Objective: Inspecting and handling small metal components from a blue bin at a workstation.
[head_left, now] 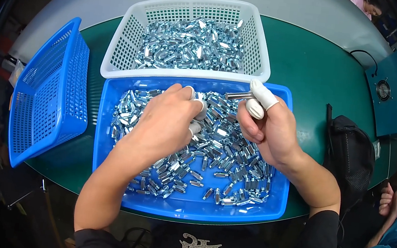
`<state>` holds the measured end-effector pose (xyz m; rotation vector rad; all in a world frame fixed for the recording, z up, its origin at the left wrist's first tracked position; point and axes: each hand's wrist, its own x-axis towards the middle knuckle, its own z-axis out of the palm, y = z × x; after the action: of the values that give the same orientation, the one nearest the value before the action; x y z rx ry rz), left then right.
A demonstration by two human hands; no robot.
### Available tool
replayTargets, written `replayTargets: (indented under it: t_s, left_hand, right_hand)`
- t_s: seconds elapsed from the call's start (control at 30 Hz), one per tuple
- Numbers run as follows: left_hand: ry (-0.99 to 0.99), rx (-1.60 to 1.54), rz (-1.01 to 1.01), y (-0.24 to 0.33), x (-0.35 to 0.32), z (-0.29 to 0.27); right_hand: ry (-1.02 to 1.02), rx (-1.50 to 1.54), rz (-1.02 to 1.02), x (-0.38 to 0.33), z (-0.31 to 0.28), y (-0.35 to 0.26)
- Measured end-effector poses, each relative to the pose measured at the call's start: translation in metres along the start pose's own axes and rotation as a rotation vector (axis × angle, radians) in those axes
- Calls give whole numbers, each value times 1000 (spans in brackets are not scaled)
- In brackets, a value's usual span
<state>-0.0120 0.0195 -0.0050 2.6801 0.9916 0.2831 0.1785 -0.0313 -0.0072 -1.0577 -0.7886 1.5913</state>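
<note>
A blue tray (188,210) holds many small shiny hex metal fittings (223,163) lying loose. My left hand (165,117) reaches over the tray's middle, white finger cots on its fingertips. Its fingers are bent together just above the fittings; whatever they grip is hidden. On the right, my right hand (276,130) is raised over the tray's far right part, also with white finger cots. Between its thumb and fingers it pinches a slim, shiny metal rod-shaped piece (237,96), which points left toward the other hand.
Behind the tray stands a white perforated basket (110,62) heaped with similar fittings. A blue perforated basket (75,105) leans at the left. On the green tabletop (308,63), to the right, are a black bag (349,151) and a teal machine (390,92). Two other people show at the right.
</note>
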Motion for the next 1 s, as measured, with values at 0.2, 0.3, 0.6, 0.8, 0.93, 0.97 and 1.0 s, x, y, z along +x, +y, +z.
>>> replayTargets:
  t_s: [0.2,0.3,0.6,0.8,0.93,0.97,1.0]
  left_hand:
    - [69,-520,-99,6,6,-17]
    - [155,-844,-193,9,7,-15]
    - [305,-1396,-242,15,9,-4]
    - [297,-1158,-186,17,7,4]
    - [277,-1225,-134,17,4,-2]
    - [281,-1222,-141,15,3,-3]
    - [274,-1069,-94,13,3,-4]
  right_hand:
    - [-6,-39,-66,0,-1,1]
    - [15,-36,-56,0,-2,1]
    - [55,-100,-174,0,-3,8]
    - [42,-155,-289,-2,-1,9]
    - [41,-242,-237,-4,-4,5]
    - [2,-268,-207,-4,-4,5]
    - [-5,-267,-204,-3,-3,5]
